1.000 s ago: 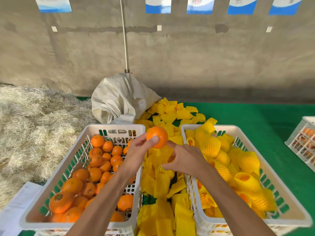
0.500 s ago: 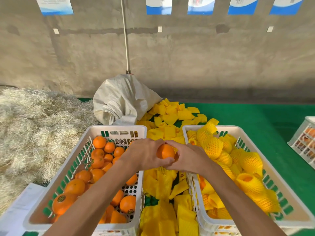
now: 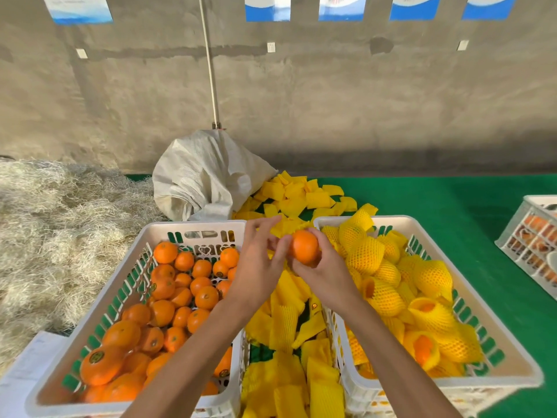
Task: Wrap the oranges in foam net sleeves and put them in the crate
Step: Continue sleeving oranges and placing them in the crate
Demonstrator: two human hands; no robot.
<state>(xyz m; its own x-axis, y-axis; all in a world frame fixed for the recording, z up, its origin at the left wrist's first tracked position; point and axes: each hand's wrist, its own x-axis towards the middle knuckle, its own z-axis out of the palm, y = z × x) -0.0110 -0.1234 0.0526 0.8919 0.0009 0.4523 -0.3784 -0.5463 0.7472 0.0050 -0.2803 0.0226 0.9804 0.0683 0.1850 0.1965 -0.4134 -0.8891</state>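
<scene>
The left crate [image 3: 90,312] holds bare oranges [image 3: 180,297] close to the left hand [image 3: 259,267], whose fingers are loose and spread — they only touch the orange [image 3: 304,247] and grip nothing. The right hand [image 3: 322,276] curls around this orange from below, above the loose sleeves [image 3: 289,321] lying between the crates, probably so a sleeve is in easy reach. Whether a sleeve is already pinched behind the fruit is hidden. The right crate [image 3: 497,363] holds wrapped oranges — its near edge is blurred.

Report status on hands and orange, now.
Right hand holds bare orange between crates. Left hand open, fingers touching it. No sleeve on yet. Nothing in the way.
</scene>
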